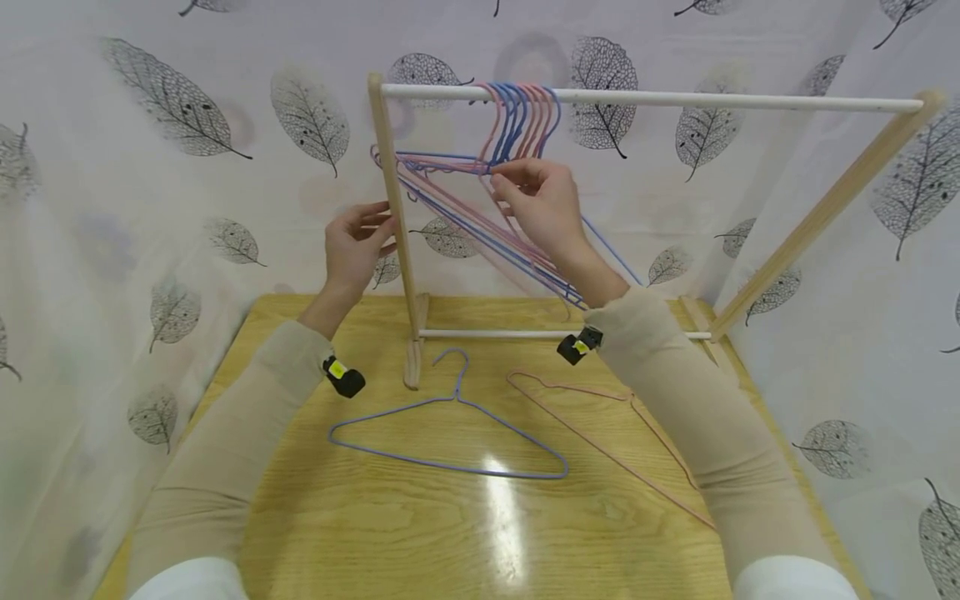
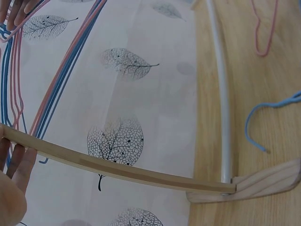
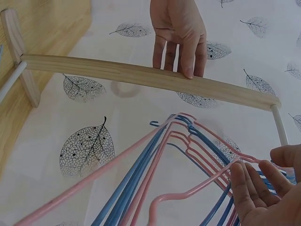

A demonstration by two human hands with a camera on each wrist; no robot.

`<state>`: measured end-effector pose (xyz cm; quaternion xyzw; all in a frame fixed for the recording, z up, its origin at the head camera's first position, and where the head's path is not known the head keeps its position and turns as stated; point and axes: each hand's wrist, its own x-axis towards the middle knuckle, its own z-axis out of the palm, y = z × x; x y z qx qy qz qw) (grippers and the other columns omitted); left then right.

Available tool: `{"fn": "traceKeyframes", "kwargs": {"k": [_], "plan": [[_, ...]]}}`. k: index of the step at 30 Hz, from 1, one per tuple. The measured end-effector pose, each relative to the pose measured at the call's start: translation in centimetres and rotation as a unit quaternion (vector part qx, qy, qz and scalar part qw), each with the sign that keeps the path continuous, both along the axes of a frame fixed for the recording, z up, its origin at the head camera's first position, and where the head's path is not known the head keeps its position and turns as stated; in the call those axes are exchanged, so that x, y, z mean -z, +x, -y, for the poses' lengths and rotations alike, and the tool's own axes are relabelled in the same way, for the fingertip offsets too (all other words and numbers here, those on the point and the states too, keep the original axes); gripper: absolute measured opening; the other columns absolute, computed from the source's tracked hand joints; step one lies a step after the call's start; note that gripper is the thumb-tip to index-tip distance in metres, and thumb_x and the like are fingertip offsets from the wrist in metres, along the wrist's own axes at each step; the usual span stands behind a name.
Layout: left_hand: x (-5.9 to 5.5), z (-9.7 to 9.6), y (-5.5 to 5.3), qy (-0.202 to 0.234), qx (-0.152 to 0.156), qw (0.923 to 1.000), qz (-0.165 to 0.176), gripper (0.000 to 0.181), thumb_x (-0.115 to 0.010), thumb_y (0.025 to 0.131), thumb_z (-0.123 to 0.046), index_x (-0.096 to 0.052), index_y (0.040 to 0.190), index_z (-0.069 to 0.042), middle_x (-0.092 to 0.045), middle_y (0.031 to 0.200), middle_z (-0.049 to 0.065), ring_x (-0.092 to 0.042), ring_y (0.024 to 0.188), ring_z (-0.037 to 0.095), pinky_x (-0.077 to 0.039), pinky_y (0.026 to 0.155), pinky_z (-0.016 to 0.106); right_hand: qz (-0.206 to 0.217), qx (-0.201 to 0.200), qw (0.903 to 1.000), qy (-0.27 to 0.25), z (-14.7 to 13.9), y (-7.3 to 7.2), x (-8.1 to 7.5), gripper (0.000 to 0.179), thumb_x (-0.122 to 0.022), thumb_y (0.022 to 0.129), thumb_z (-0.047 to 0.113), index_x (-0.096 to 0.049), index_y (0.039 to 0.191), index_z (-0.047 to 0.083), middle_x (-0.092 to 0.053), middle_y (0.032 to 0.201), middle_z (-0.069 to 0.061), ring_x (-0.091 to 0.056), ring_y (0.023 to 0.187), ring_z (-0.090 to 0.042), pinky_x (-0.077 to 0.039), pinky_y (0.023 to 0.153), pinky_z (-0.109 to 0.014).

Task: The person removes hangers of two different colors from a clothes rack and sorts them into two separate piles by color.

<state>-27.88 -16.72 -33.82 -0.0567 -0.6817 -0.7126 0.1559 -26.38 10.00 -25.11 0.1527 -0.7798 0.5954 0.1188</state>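
Pinching hanger [image 1: 480,171], right hand [image 1: 543,204]

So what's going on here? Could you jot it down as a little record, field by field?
Setting: wooden table with a small wooden clothes rack
On the rail: a bunch of pink and blue wire hangers
Left hand: fingers rest on the rack's upright post, steadying it
Right hand: grip pinches the hangers just below their hooks
On the table: one blue hanger and one pink hanger, lying flat
Backdrop: white cloth with leaf print
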Motion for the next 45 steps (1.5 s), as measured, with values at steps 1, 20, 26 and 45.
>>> {"fn": "traceKeyframes", "kwargs": {"k": [1, 20, 26, 45], "plan": [[0.0, 0.0, 0.0, 0.004, 0.000, 1.0000, 0.000, 0.028, -0.073, 0.099, -0.007, -0.072, 0.127, -0.002, -0.074, 0.101, -0.005, -0.072, 0.088, 0.008, -0.070, 0.082, 0.022, 0.003, -0.001, 1.0000, 0.004, 0.1, 0.0, 0.0, 0.022, -0.067, 0.105, 0.017, -0.076, 0.120, 0.004, -0.076, 0.112, -0.010, -0.074, 0.094, -0.017, -0.070, 0.085, -0.027], [0.2, 0.0, -0.1, 0.014, -0.003, 0.9999, -0.006, 0.028, -0.078, 0.096, -0.011, -0.075, 0.123, -0.004, -0.073, 0.100, -0.005, -0.073, 0.085, 0.008, -0.070, 0.080, 0.021, 0.010, 0.011, 0.9959, 0.089, 2.2, -0.6, -1.0, 0.027, -0.067, 0.104, 0.022, -0.075, 0.125, 0.008, -0.080, 0.113, -0.014, -0.070, 0.084, -0.012, -0.064, 0.074, -0.023], [0.3, 0.0, -0.2, 0.009, -0.004, 0.9999, -0.007, 0.028, -0.078, 0.096, -0.011, -0.074, 0.123, -0.004, -0.073, 0.100, -0.005, -0.073, 0.085, 0.008, -0.070, 0.080, 0.021, 0.017, -0.008, 0.9969, 0.076, 3.1, -0.9, -0.9, 0.027, -0.065, 0.105, 0.018, -0.074, 0.127, 0.004, -0.078, 0.113, -0.018, -0.073, 0.087, -0.017, -0.067, 0.078, -0.029], [0.3, 0.0, -0.1, 0.015, -0.002, 0.9998, -0.009, 0.026, -0.075, 0.098, -0.008, -0.075, 0.123, -0.004, -0.074, 0.101, -0.004, -0.073, 0.085, 0.009, -0.070, 0.081, 0.022, 0.046, 0.016, 0.9966, -0.066, 4.9, -1.9, 0.0, 0.028, -0.065, 0.106, 0.016, -0.073, 0.123, -0.005, -0.079, 0.108, -0.023, -0.075, 0.071, -0.008, -0.072, 0.086, -0.037]]}}
